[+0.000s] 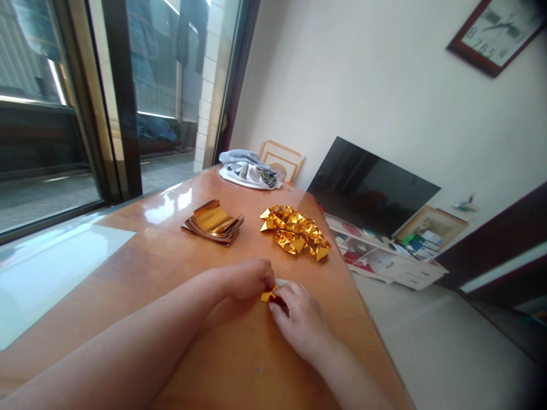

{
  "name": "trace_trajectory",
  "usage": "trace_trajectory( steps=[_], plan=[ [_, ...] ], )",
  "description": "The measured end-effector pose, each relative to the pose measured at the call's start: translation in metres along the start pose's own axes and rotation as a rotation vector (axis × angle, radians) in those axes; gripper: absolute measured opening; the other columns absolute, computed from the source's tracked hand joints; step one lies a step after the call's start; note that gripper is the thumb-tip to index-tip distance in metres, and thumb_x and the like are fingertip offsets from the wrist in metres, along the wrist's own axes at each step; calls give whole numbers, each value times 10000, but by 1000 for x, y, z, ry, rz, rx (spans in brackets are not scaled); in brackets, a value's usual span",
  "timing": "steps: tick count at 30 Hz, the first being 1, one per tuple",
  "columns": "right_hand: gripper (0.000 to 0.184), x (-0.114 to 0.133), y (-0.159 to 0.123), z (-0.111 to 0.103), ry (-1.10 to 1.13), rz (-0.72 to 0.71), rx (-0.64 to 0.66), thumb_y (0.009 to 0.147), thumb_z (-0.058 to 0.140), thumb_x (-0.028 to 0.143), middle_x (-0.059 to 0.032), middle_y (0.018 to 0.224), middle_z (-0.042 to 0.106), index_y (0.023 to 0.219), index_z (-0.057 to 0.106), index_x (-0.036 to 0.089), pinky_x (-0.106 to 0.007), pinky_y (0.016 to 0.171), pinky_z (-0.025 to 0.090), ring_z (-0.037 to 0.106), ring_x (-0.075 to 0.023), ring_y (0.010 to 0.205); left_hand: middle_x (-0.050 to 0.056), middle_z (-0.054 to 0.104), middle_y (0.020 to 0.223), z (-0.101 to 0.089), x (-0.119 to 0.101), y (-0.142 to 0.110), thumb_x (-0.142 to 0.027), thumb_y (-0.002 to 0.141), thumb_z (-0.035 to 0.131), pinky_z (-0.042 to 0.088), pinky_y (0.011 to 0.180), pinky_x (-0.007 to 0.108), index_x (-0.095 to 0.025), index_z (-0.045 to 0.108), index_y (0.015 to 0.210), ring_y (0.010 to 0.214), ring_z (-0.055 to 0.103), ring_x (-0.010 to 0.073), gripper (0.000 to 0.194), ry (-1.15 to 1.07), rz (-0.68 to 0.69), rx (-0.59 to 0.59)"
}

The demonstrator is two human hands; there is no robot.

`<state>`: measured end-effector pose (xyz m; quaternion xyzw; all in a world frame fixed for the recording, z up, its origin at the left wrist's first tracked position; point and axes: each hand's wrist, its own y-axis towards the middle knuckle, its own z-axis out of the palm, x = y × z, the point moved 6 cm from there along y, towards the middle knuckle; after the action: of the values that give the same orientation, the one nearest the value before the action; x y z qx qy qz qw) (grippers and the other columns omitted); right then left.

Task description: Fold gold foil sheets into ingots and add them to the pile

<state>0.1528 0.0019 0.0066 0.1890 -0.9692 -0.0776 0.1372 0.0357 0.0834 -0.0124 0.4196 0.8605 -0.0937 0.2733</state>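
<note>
On my feed from the head camera, two bare forearms reach in from the bottom over a glossy orange wooden table (128, 256) and meet near its middle. The left hand (245, 279) is curled over from the lower left, and the right hand (301, 322) comes in from the lower right with its fingers bent. Together they pinch a small gold foil piece (269, 296) between their fingertips. The fingers hide most of it. The part I can see lies low over the table, its long axis running roughly left to right across my view, with a gold tip pointing left toward the window. A pale strip (281, 282) sticks out up and to the right, but I cannot tell whether it belongs to the same piece. Straight ahead, a stack of flat gold foil strips (212, 222) sits just left of a heap of folded gold foil nuggets (294, 230). Farther along lies a bundled grey-and-white cloth (250, 169). To the right, a dark flat-screen TV (367, 188) stands above a white cabinet (384, 256).
</note>
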Motion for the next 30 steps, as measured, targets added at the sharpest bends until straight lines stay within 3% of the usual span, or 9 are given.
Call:
trace_trajectory(
  steps=[6,14,17,21,26,30],
  plan=[
    [127,6,8,4,-40,-30,18,962,596,303,-38,1021,677,1007,702,250,-310,856,453,589,-220,996,32,719,933,-11,0,-1,-74,749,547,495,712,217,-172,701,906,814,639,156,240,-9,-44,-15],
    [200,-1,6,15,-145,-85,-41,1014,476,259,-43,986,678,992,672,226,-323,826,419,591,-219,958,12,674,961,-6,7,-6,-63,652,602,459,603,197,-192,663,887,747,607,135,275,-16,-12,11],
    [227,-2,7,14,-120,-51,-59,1020,449,240,-38,975,682,961,667,230,-314,816,408,594,-213,957,26,644,980,-6,2,-4,-73,647,627,472,647,206,-184,647,822,793,597,145,208,17,60,10],
    [143,0,8,8,-62,15,-80,986,526,278,-23,963,682,992,666,248,-296,776,396,602,-208,941,31,656,934,-5,-2,-2,-102,746,597,483,718,223,-179,636,737,822,591,154,86,31,95,16],
    [125,-7,10,12,31,113,-104,956,557,291,-17,924,638,933,673,251,-258,674,366,595,-176,839,27,660,864,-3,-4,-2,-90,757,594,486,755,235,-179,638,701,830,588,162,114,27,110,28],
    [187,-18,10,22,151,179,-118,958,523,270,-14,860,627,826,650,232,-243,679,379,587,-170,817,30,668,903,-5,0,-4,-36,704,582,485,738,231,-181,670,728,808,582,156,171,55,57,5]
  ],
)
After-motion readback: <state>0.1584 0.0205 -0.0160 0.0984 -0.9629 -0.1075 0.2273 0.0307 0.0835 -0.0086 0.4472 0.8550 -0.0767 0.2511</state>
